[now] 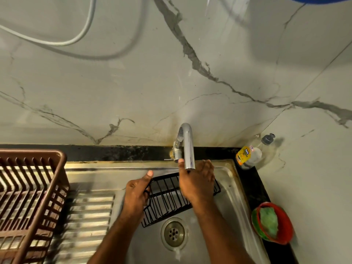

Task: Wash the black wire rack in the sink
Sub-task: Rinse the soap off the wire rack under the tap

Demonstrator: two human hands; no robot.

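So the black wire rack (167, 195) is sitting in the steel sink (230, 189), tilted, just up from the drain (174, 233) at about 12 o'clock. Its left end is gripped by the left hand (138, 195) — fingers curled round the wire edge, thumb stretched out along the top toward 1 o'clock. The right hand (197, 181) is laid over the rack's right half, directly under the faucet (187, 147) spout, fingers fairly straight and spread, pointing toward 12 o'clock; nothing is clearly pinched by it, though what the fingertips do behind the spout can't be made out. The thumb is seen just beside the spout's lower end.

Around the sink: a brown plastic dish basket (28, 197) is parked at 9 o'clock, next to the ribbed draining board (89, 218). A dish soap bottle (251, 153) with a grey pump is leaned at the back corner at about 2 o'clock, and a red bowl (282, 225) with a green scrubber (268, 220) in it is set on the black counter at 3 o'clock.
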